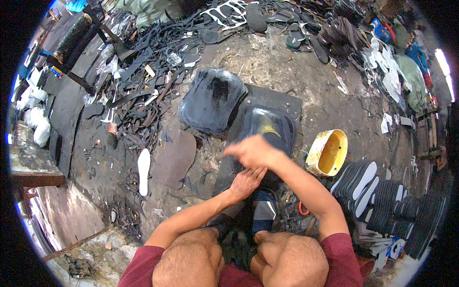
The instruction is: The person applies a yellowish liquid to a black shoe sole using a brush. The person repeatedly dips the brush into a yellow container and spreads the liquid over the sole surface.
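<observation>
Between my knees and a dark padded block, both my hands work close together over a dark, flat piece. My left hand (247, 183) has its fingers stretched out on the dark surface, their tips by my right wrist. Crossing above it, my right hand (256, 151) points leftward; its fingers are blurred, and whether they hold anything is not visible. Just beyond lies a worn black block (286, 126) with a whitish and yellow patch on top. Another black block (213, 101), its edges greyed, is to the left. Both are on or beside a dark flat sheet (279, 99).
A yellow-stained cut-open container (314, 152) stands to the right, near stacked foam soles (359, 186). An orange loop handle (302, 208) lies closer. Leftward are a white insole (143, 171), a brown sheet (175, 159) and heaped dark offcuts (138, 103).
</observation>
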Demonstrator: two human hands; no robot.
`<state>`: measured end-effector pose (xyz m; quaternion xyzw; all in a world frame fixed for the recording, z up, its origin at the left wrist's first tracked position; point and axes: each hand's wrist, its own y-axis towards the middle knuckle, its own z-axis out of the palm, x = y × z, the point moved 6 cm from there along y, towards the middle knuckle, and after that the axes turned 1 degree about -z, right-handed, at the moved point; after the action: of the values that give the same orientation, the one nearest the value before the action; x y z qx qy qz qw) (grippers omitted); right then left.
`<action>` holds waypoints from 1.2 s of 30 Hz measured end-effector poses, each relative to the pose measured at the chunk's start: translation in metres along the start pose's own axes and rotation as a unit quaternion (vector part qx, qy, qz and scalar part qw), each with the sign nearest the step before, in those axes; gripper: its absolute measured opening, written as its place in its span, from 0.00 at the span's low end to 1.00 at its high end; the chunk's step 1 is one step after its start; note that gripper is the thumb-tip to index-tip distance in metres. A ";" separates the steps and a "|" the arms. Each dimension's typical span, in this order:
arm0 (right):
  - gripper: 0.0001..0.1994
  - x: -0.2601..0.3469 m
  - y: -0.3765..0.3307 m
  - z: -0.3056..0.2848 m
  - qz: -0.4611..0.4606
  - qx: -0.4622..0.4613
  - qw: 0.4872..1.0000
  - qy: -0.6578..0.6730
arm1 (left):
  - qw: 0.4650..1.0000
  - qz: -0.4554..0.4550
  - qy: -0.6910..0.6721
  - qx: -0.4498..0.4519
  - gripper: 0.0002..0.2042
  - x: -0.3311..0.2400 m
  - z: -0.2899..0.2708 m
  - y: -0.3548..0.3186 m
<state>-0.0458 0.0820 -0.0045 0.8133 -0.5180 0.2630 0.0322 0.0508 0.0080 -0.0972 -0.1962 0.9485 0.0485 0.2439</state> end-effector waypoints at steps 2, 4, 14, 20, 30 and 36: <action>0.17 -0.054 -0.017 -0.053 0.092 -0.254 0.963 0.000 | 0.984 0.098 0.146 -0.032 0.26 -0.008 -0.008 0.001; 0.20 -0.118 -0.030 -0.071 0.283 -0.221 0.929 -0.092 | 0.989 0.106 0.086 -0.051 0.26 0.003 -0.022 0.010; 0.21 -0.053 -0.034 0.029 0.183 -0.010 0.981 -0.058 | 0.990 0.113 -0.016 -0.077 0.31 -0.031 -0.017 -0.009; 0.23 0.041 -0.069 0.068 0.074 -0.094 0.987 -0.105 | 0.925 0.369 -0.083 0.046 0.28 -0.098 0.006 -0.055; 0.21 -0.068 -0.152 -0.128 0.140 -0.462 0.859 0.171 | 0.998 0.024 -0.023 0.051 0.28 -0.029 -0.021 0.046; 0.27 -0.144 -0.079 -0.063 0.089 -0.203 0.971 0.084 | 0.994 0.040 0.045 0.087 0.26 -0.016 -0.006 0.028</action>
<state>-0.0494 0.2577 0.0010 0.7153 -0.6262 0.2219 0.2168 0.0500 0.0385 -0.0848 -0.1382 0.9663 -0.0334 0.2148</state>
